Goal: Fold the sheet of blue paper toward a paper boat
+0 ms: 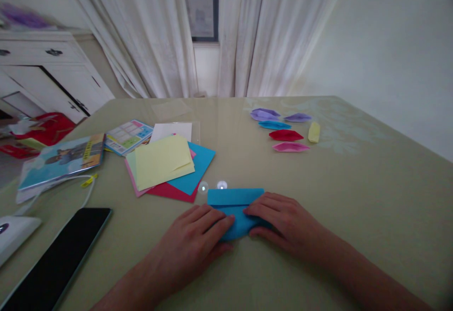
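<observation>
A sheet of blue paper [235, 197] lies on the table in front of me, with a folded strip along its far edge. Its near edge curves up off the table between my hands. My left hand [198, 235] grips the near left part, thumb below and fingers on top. On the right side, my right hand [283, 219] pinches the paper the same way, its fingertips resting on the blue surface. Parts of both side edges are hidden under my fingers.
Coloured paper sheets [163, 162] lie stacked to the left, near a booklet [63, 160]. Folded paper boats [286, 135] and a yellow folded piece [314, 132] sit at the back right. A black phone [60, 259] with a white cable lies front left. Two clear round discs [222, 185] are just beyond the blue paper.
</observation>
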Motion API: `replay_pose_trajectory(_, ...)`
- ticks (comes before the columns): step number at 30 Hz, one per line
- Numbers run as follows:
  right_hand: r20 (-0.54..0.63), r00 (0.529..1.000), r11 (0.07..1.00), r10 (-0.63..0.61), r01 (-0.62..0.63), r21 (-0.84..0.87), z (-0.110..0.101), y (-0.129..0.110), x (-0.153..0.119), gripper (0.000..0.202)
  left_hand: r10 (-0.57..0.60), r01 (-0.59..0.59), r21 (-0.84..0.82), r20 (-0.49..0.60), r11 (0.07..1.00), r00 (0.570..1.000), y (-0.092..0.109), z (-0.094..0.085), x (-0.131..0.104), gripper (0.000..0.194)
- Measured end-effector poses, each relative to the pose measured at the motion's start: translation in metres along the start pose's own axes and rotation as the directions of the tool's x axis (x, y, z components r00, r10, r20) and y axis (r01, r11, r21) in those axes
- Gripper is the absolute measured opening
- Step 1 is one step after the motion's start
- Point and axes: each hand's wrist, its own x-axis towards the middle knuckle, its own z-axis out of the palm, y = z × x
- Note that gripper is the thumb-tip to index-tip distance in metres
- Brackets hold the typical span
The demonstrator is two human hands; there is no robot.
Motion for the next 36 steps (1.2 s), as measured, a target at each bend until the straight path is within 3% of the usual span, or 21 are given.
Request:
replay_pose_trajectory(6, 0.001, 1.0, 1.0, -0.022, 0.022, 0.007, -0.002, -0.004, -0.002, 0.052, 0.014, -0.01, 0.082, -0.051, 0.997, 0.999, -0.001, 0.005, 0.0, 0.025)
replay_pose_trajectory(10, -0.058, 0.995, 0.996, -0.082, 0.08, -0.033, -0.002, -0.009, -0.003, 0.024, 0.064, -0.06, 0.075, -0.05, 0.995, 0.997, 0.0, 0.001, 0.002, 0.022)
replay_pose_trajectory(13, -0.097, 0.995, 1.0, -0.029, 0.029, 0.0, -0.002, -0.008, -0.002, 0.032, 0.055, -0.053, 0.063, -0.036, 0.997, 0.998, 0.001, 0.0, 0.002, 0.02)
replay_pose_trajectory(19, -0.017, 0.999, 0.991, 0.032, -0.03, 0.131, -0.001, -0.005, 0.001, 0.034, -0.098, 0.092, -0.057, -0.123, 0.994, 0.987, 0.0, 0.01, 0.003, 0.02)
replay_pose_trajectory(24, -0.142, 0.988, 0.992, 0.054, -0.037, 0.122, 0.001, -0.003, 0.005, 0.025, -0.138, 0.123, -0.126, -0.122, 0.984, 0.983, 0.0, 0.009, 0.004, 0.018)
replay_pose_trajectory(32, -0.088, 0.981, 0.971, 0.173, -0.155, 0.181, 0.009, 0.003, 0.015, 0.018, -0.18, 0.173, -0.07, -0.114, 0.982, 0.977, 0.0, 0.009, 0.006, 0.023)
replay_pose_trajectory(36, -0.107, 0.97, 0.966, 0.216, -0.197, 0.167, 0.013, 0.005, 0.017, 0.013, -0.127, 0.127, -0.005, -0.065, 0.992, 0.99, 0.001, 0.008, 0.004, 0.026)
